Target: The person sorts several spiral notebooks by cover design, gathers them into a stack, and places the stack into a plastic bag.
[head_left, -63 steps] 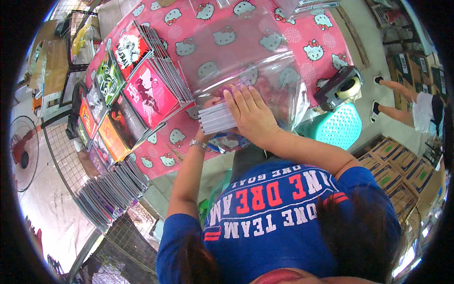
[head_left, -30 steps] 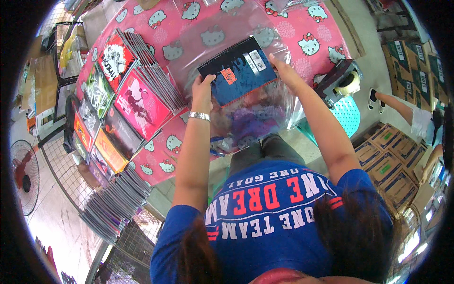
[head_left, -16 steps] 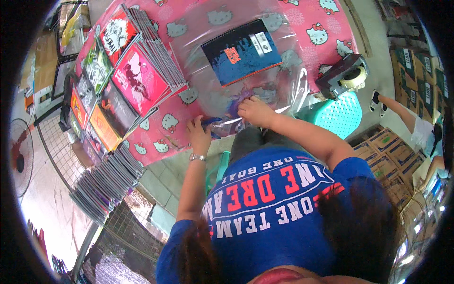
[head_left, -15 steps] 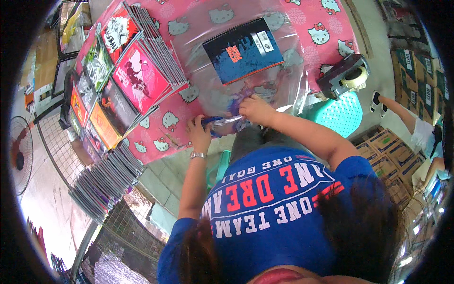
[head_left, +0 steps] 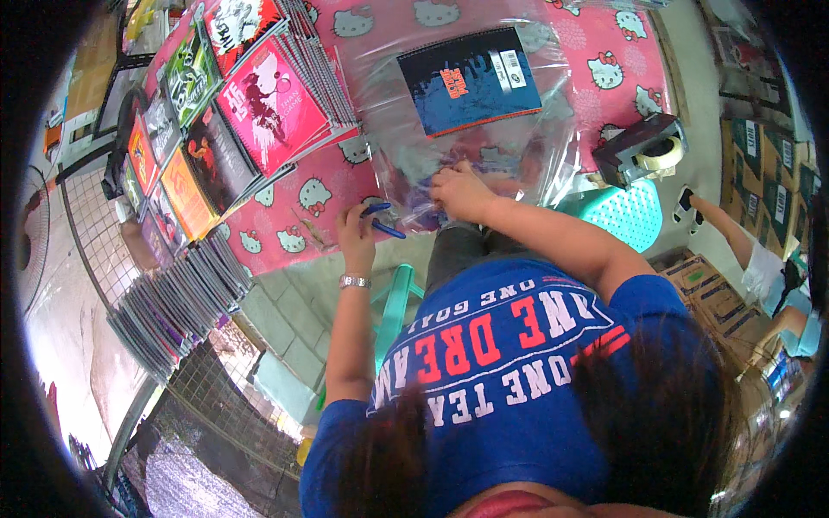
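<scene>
A dark blue spiral notebook point(head_left: 469, 85) with orange lettering and a white label lies on a clear plastic sheet point(head_left: 389, 112). My right hand point(head_left: 463, 192) is closed on the sheet near the table's front edge, just below the notebook. To its left, my left hand point(head_left: 356, 226) grips a blue two-armed tool point(head_left: 390, 230) that looks like scissors. Its two blue arms spread apart toward the right; its other end is hidden by my fingers. A gap separates the tool from my right hand.
Stacked spiral notebooks point(head_left: 272, 104) cover the pink table's left side, with another row point(head_left: 177, 306) below them. A black tape dispenser point(head_left: 639, 151) stands at the right edge above a turquoise stool point(head_left: 617, 216). Cartons point(head_left: 712, 289) and another person's leg point(head_left: 724, 226) are farther right.
My left hand has drawn slightly away from the plastic, and the blue tool now shows two spread arms. My right hand stays on the sheet. The whole view has shifted a little.
</scene>
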`<state>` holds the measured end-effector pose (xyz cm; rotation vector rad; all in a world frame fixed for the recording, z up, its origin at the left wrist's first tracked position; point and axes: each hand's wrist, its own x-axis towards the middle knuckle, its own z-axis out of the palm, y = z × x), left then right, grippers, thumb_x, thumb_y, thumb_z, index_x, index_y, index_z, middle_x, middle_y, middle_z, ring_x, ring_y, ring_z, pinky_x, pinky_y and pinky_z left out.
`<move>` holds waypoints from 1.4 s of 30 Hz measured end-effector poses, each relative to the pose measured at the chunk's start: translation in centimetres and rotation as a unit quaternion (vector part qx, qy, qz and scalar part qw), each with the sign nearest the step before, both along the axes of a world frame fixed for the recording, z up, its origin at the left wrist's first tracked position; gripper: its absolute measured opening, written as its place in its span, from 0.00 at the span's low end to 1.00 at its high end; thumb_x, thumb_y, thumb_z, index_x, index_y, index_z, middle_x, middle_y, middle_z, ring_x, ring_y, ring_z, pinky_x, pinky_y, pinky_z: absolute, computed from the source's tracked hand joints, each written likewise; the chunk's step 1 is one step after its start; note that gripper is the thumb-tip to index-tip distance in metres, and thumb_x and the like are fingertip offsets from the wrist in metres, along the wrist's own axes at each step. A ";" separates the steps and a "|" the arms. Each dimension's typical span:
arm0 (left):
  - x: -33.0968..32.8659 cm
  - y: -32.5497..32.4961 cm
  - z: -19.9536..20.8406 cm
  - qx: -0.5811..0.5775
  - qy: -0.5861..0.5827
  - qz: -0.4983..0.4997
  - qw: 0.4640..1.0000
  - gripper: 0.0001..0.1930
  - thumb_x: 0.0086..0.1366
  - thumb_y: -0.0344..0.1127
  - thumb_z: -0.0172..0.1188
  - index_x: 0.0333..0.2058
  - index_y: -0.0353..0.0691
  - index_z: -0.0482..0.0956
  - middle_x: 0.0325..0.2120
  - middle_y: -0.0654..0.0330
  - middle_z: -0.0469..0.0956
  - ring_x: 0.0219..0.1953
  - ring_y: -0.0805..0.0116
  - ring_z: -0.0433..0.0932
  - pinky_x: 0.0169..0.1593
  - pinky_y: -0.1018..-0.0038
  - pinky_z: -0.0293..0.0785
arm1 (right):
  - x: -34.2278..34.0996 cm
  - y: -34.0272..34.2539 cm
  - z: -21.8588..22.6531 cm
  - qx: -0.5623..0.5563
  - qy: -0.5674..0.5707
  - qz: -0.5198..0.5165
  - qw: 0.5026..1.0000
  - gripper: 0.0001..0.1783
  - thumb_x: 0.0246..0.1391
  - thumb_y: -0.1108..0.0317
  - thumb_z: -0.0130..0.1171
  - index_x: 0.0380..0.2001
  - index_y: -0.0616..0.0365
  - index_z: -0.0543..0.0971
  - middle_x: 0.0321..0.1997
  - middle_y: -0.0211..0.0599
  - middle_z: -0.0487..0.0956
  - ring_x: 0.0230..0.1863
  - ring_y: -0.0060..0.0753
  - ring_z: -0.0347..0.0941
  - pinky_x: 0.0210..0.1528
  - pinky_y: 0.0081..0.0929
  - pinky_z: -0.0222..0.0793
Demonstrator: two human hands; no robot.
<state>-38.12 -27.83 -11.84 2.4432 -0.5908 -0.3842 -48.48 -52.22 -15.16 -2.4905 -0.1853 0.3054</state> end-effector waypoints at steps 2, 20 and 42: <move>0.2 0.5 0.0 -0.001 -0.007 -0.007 1.000 0.15 0.53 0.22 0.59 0.41 0.40 0.75 0.38 0.52 0.72 0.41 0.52 0.72 0.43 0.64 0.70 | 0.6 -0.4 -0.2 0.027 0.026 0.003 0.999 0.08 0.45 0.63 0.57 0.30 0.48 0.81 0.34 0.31 0.76 0.47 0.37 0.70 0.50 0.42 0.57; 2.9 -10.1 2.6 -0.028 -0.122 -0.239 0.963 0.21 0.54 0.33 0.61 0.48 0.45 0.72 0.38 0.58 0.76 0.46 0.55 0.73 0.58 0.55 0.62 | 1.6 -1.9 7.2 0.034 -0.163 -0.146 0.975 0.14 0.46 0.68 0.55 0.40 0.54 0.73 0.39 0.41 0.76 0.44 0.42 0.72 0.48 0.40 0.65; -2.4 -20.8 0.4 0.108 -0.162 -0.332 0.923 0.34 0.62 0.50 0.53 0.64 0.44 0.56 0.67 0.56 0.48 0.70 0.51 0.41 0.67 0.48 0.31 | 3.9 -30.0 2.8 0.006 0.080 -0.320 0.944 0.19 0.55 0.58 0.56 0.44 0.59 0.77 0.38 0.33 0.79 0.40 0.28 0.73 0.45 0.29 0.69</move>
